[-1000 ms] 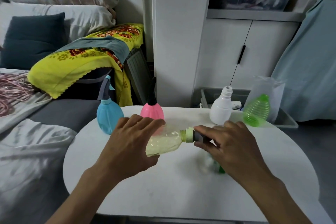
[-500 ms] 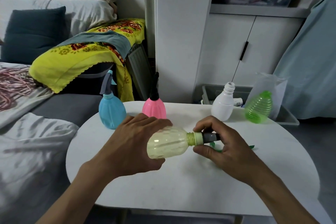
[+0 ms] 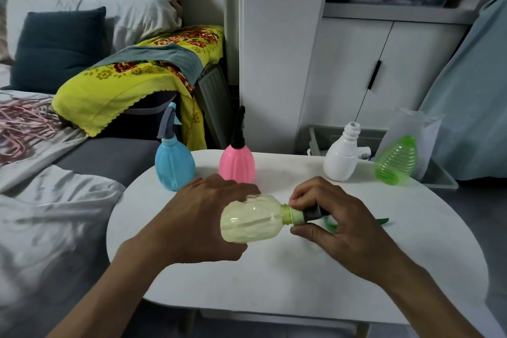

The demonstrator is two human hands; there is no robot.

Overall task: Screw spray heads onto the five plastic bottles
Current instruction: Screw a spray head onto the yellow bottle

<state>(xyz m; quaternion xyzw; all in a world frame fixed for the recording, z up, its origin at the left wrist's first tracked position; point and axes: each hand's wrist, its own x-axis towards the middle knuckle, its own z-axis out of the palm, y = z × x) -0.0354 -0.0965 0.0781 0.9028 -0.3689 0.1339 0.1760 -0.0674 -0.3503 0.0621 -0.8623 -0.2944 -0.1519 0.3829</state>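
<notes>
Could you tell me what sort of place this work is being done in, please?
Most likely a bedroom at home: a bed with pillows and rumpled bedding sits beside the small white table, with a white cupboard behind.

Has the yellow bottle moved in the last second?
Yes. The yellow bottle has turned its base towards the camera and now overlaps less of the standing pink bottle.

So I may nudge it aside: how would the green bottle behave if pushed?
The green bottle looks empty and see-through, so probably light. It already leans, not upright, so it would likely tip. Its round ribbed body could then roll on the table.
</notes>
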